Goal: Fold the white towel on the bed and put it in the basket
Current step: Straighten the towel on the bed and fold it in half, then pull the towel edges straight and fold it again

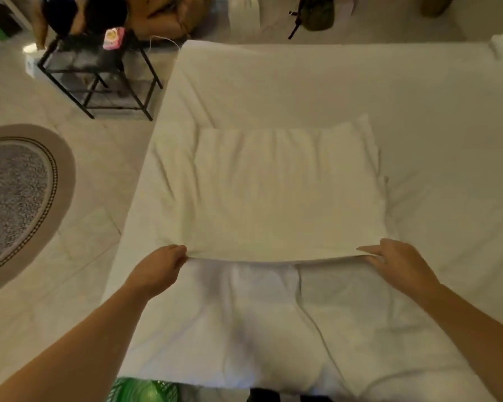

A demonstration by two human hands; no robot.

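white towel [273, 192] lies spread on the bed [433, 117], roughly square; far edge flat on the cover, near edge lifted just off it; can't tell how many layers it has; left hand [163, 266] pinches the near-left corner, fingers curled round the hem; right hand [398, 264] pinches the near-right corner; both clamped on the cloth, near edge taut between them.

step in hand, my read: carry the near edge over to the far edge; to do it well: lift both corners level with equal tension so the middle doesn't sag; land them on the far corners, then smooth from the fold outward; right side looks a bit rumpled, so flatten it or the halves won't match; white on white, so watch the hem, not the cover.

green basket [141, 390] shows at the bottom edge, by the near side of the bed, on the person's left; towel well apart from it; black-framed table [99, 79] and round rug [15, 198] on the floor to the left.
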